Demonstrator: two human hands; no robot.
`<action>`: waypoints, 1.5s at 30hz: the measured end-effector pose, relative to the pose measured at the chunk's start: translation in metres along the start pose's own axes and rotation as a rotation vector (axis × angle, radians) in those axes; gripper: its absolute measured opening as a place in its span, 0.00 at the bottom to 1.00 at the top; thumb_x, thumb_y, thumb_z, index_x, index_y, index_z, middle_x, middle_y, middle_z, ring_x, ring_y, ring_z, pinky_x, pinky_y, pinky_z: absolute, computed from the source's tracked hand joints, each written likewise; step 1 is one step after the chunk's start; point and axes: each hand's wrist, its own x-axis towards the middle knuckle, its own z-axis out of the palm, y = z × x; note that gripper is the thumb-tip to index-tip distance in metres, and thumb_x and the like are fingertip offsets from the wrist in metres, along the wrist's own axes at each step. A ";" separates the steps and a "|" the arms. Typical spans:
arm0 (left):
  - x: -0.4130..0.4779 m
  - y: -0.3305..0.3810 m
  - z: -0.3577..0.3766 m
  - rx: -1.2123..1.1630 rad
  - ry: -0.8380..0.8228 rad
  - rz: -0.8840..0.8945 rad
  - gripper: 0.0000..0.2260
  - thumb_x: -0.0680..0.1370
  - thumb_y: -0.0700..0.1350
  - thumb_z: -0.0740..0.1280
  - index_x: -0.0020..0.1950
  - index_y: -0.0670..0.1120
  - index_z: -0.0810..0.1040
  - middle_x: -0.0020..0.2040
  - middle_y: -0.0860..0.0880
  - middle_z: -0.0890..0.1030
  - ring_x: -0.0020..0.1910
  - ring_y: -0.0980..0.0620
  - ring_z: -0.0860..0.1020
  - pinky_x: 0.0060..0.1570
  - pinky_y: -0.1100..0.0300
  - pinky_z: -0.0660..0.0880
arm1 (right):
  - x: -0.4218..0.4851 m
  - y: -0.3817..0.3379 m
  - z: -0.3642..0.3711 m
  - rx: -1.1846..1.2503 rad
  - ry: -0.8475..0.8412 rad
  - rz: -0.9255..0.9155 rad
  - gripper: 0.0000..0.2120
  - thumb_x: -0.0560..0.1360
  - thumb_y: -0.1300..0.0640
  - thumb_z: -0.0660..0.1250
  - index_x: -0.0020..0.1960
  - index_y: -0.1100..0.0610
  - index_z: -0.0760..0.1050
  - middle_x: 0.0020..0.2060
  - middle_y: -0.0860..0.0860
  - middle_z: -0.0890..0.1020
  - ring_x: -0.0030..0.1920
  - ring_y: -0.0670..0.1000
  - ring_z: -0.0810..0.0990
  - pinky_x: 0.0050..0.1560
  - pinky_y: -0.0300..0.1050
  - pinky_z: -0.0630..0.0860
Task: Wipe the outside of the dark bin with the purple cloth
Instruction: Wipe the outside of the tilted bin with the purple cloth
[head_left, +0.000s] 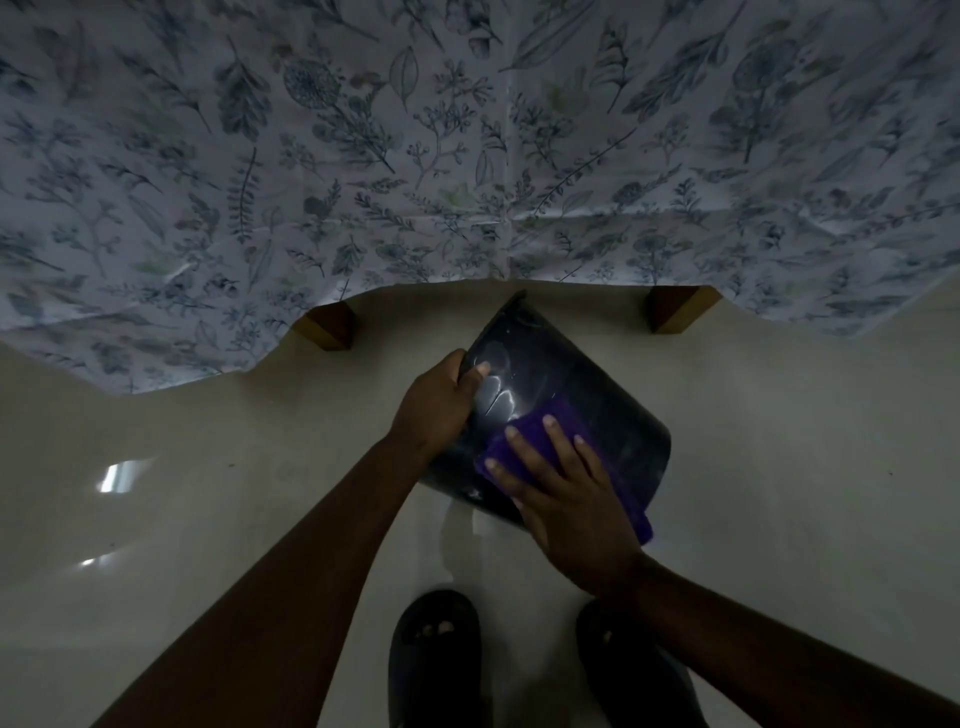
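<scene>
The dark bin lies tilted on its side over the pale floor, its glossy outer wall facing me. My left hand grips its left edge, thumb on the wall. My right hand lies flat with fingers spread on the purple cloth, pressing it against the bin's lower wall. Part of the cloth sticks out past my palm at the lower right. The bin's opening is turned away from me.
A table covered by a white cloth with a blue leaf print fills the upper view; two wooden legs stand just behind the bin. My feet in dark slippers are on the glossy floor below.
</scene>
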 end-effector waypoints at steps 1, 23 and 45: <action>-0.002 0.001 0.000 -0.015 -0.010 0.011 0.15 0.82 0.54 0.56 0.58 0.46 0.75 0.50 0.45 0.82 0.47 0.47 0.80 0.48 0.53 0.77 | 0.006 0.001 -0.004 0.002 0.011 0.000 0.27 0.77 0.46 0.53 0.76 0.42 0.53 0.78 0.50 0.53 0.77 0.60 0.47 0.73 0.60 0.50; -0.001 0.000 0.001 0.058 0.014 0.007 0.16 0.83 0.53 0.54 0.52 0.43 0.75 0.40 0.46 0.79 0.37 0.48 0.78 0.34 0.59 0.71 | 0.060 0.035 -0.017 0.412 0.116 0.361 0.23 0.82 0.47 0.48 0.76 0.50 0.56 0.75 0.53 0.63 0.75 0.55 0.60 0.72 0.58 0.62; -0.018 -0.012 0.003 -0.091 0.052 0.000 0.12 0.82 0.53 0.58 0.59 0.47 0.73 0.52 0.48 0.81 0.48 0.50 0.79 0.39 0.66 0.71 | 0.048 0.030 -0.017 0.232 0.164 0.427 0.27 0.81 0.47 0.47 0.77 0.56 0.56 0.75 0.55 0.62 0.76 0.57 0.57 0.73 0.55 0.57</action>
